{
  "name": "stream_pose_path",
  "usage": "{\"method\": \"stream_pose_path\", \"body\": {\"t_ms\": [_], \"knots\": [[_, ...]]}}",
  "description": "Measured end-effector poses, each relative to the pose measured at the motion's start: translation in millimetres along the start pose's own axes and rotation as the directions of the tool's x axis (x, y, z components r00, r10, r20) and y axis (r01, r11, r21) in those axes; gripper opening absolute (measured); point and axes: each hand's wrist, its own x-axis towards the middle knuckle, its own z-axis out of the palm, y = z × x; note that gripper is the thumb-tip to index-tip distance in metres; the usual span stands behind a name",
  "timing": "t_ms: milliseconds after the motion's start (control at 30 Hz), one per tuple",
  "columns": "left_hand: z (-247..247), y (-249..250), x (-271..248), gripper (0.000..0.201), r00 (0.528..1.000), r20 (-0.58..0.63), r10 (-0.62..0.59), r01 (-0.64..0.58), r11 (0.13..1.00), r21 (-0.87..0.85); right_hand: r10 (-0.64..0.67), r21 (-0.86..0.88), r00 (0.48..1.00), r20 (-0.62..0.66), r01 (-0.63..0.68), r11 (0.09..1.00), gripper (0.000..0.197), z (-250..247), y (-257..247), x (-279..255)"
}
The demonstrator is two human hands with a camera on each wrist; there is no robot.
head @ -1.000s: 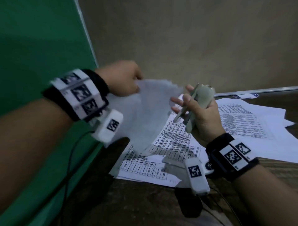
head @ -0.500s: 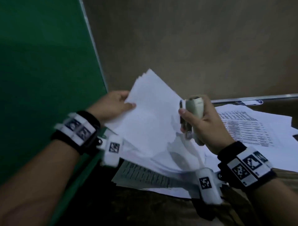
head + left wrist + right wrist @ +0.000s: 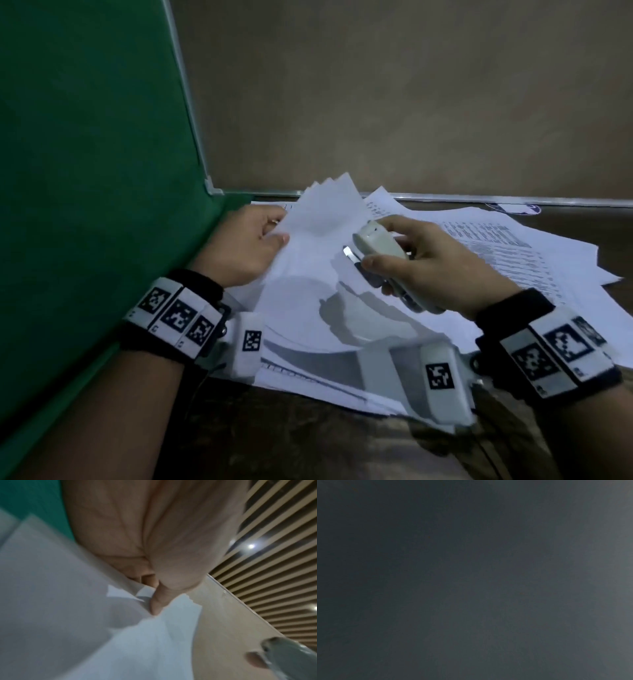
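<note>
Pinching a fanned sheaf of white sheets (image 3: 322, 222) at its left edge with the left hand (image 3: 245, 248): thumb flat on top, fingers curled underneath, grip closed on the paper. Thin, matte, blank on the upper face. Far corners stepped like a staircase, pointing up toward the wall (image 3: 376, 85). Lower part bowed, lying over the printed pages (image 3: 496, 240). Sits between both hands, close to the green partition (image 3: 85, 171), far end tilted up off the table (image 3: 291, 442).

Wrapped round a small stapler (image 3: 378, 245) with the right hand (image 3: 442, 267): thumb along the near side, index finger over the far side, other fingers tucked beneath. Pale grey plastic body, smooth, rounded at the nose. Bright metal strip glinting under it. Nose aimed at the sheaf's right edge, just beside it or touching. Cannot tell whether any paper lies inside the mouth.

Printed pages loose, overlapping, filled with dense rows of small text. Table dark, mottled brown. Partition flat green, felt-like, with pale metal trim. Wall plain beige, faintly streaked.

From the left wrist: thumb pressed into the paper edge, sheets grey-white and blurred, stapler nose low right, slatted ceiling (image 3: 274, 547) with spot lamps. From the right wrist: only dark grey blur.
</note>
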Motion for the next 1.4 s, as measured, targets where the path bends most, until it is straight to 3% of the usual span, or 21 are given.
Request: {"method": "stream_pose_path", "body": {"t_ms": [100, 200, 433, 667, 833, 1067, 1400], "knots": [[-21.0, -24.2, -4.6, 0.014, 0.981, -0.189, -0.044, 0.057, 0.997, 0.061, -0.057, 0.071, 0.998, -0.021, 0.058, 0.996, 0.019, -4.8, -7.1, -3.4], [-33.3, -36.7, -9.3, 0.013, 0.957, -0.268, -0.111, 0.123, 0.992, 0.028, -0.078, 0.118, 0.997, -0.004, 0.077, 0.99, 0.015, -0.4, -10.4, -5.1], [-24.9, -11.1, -14.7, 0.016, 0.997, -0.022, -0.069, 0.066, 0.989, -0.133, -0.059, 0.059, 0.997, 0.055, 0.056, 0.997, 0.011, 17.6, -6.3, -1.2], [-12.5, 18.9, -22.6, 0.014, 0.981, 0.192, 0.002, 0.03, 0.986, -0.167, -0.03, 0.009, 0.998, 0.058, 0.03, 1.0, 0.011, 24.4, -2.9, 2.4], [-9.2, 26.1, -23.6, 0.011, 0.985, 0.172, 0.028, 0.004, 0.983, -0.185, -0.039, -0.067, 0.999, 0.036, 0.041, 0.997, 0.011, 26.7, -1.5, 3.8], [0.8, 35.0, -25.7, 0.029, 0.992, 0.117, 0.051, -0.017, 0.963, -0.271, -0.121, -0.098, 0.992, -0.045, 0.116, 0.988, 0.017, 35.8, -1.8, 4.1], [2.2, 33.6, -25.8, 0.023, 0.994, 0.108, -0.017, 0.058, 0.917, -0.394, -0.135, -0.096, 0.985, -0.103, 0.126, 0.987, 0.02, 37.2, -4.0, 2.8]]}}
